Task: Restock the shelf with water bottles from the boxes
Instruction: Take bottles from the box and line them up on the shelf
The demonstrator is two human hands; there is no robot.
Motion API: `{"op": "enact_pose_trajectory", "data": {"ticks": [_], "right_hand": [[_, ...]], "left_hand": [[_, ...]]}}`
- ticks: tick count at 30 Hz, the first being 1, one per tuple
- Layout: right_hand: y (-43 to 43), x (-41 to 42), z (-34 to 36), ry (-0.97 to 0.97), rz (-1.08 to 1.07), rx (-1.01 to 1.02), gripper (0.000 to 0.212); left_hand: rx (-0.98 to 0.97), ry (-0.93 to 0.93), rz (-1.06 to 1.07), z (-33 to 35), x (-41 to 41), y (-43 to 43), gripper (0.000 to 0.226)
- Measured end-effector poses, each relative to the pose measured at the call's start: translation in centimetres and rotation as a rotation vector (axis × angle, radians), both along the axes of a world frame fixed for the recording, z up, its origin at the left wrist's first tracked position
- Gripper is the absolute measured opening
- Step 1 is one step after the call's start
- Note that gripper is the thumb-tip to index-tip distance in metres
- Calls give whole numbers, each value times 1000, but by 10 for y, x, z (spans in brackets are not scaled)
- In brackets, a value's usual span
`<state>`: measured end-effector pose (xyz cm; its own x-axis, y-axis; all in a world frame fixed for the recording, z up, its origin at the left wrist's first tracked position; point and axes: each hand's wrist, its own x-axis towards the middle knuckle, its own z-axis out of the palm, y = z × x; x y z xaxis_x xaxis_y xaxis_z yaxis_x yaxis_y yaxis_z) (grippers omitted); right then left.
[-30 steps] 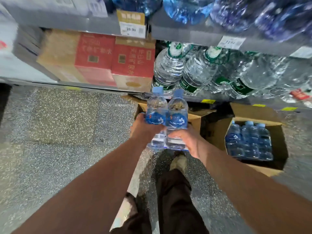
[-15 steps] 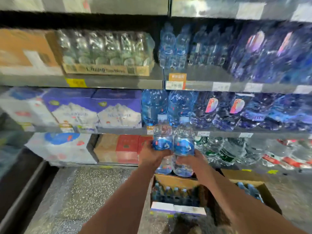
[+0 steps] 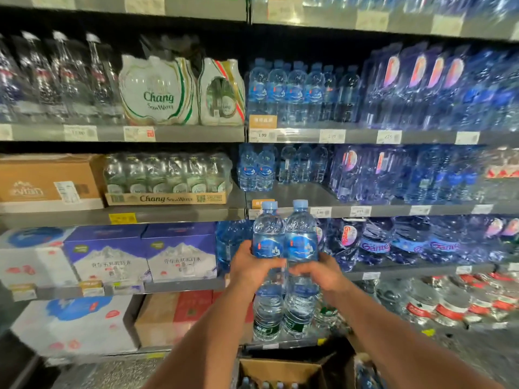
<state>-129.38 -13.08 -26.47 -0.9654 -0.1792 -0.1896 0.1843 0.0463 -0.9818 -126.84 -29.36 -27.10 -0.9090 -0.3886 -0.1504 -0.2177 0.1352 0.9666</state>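
Store aisle, stocked shelving; half-bare shelf [image 3: 297, 196] at 12 o'clock. We gripped two water bottles [image 3: 301, 240] upright, left hand [image 3: 254, 265] and right hand [image 3: 317, 272] one each. Not yet shelved; box [image 3: 280, 370] at 6 o'clock held more.

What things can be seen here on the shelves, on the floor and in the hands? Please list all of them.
held water bottles: two, clear with blue labels and pale blue caps, upright side by side in front of the shelves
small shelf bottles: several, blue, right middle shelf
large bottles: several, blue, right of the held pair
Chang packs: two, white and green, upper left shelf
Chang tray: one, clear bottles in a brown tray, left middle shelf
carton: one, brown, left of the tray
mountain-print boxes: two, purple and white, lower left shelf
open box: one, brown, floor, bottle caps inside
left hand: grips the left bottle
right hand: grips the right bottle
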Motion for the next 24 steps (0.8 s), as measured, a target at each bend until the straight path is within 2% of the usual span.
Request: {"op": "enact_pose_trajectory", "data": {"ticks": [5, 9, 11, 12, 15, 16, 19, 21, 23, 24], "right_hand": [[11, -31, 15, 2, -5, 26, 53], [20, -66, 22, -8, 0, 25, 41], [23, -91, 23, -24, 25, 69, 43], [25, -104, 24, -37, 33, 87, 53], [32, -155, 18, -33, 62, 157, 111], [35, -175, 15, -27, 78, 172, 114], [39, -207, 31, 5, 94, 183, 97], [43, -230, 34, 1, 90, 170, 95], [45, -250, 35, 23, 84, 191, 120], [46, -263, 31, 28, 79, 198, 131]], "left_hand": [[-18, 9, -8, 18, -31, 11, 54], [-43, 9, 9, 22, -70, 18, 62], [-58, 19, 24, 26, -92, 22, 57], [-62, 23, 24, 28, -103, 23, 54], [-68, 30, 27, 34, -141, 29, 60], [-83, 38, 33, 35, -154, 32, 65], [-150, 32, 57, 37, -190, 39, 71], [-150, 33, 73, 39, -209, 44, 79], [-154, 40, 69, 41, -225, 46, 82], [-178, 31, 65, 41, -234, 46, 76]]}}
